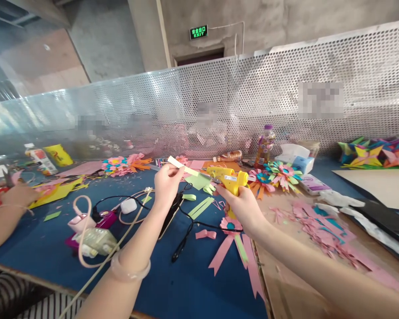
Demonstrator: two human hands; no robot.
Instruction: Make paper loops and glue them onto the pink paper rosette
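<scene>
My right hand (244,206) is wrapped round the handle of a yellow glue gun (231,178), its nozzle pointing left. Between the fingers of my left hand (167,182) is a pale yellow-green paper strip (190,171), which reaches close to the nozzle; whether they touch I cannot tell. Below the glue gun lies a pink paper flower (232,224) with a blue centre and long ribbon tails. A folded pink paper bow (205,234) rests to its left. Green paper strips (201,208) lie on the table between my hands.
A power strip with plugs (99,239) and tangled cables spreads over the blue table (173,288) at left. Another person's hand (11,195) holds scissors (0,195) at far left. Finished paper flowers (279,175), a drink bottle (265,146) and tissues (299,161) stand before the perforated metal screen (269,84).
</scene>
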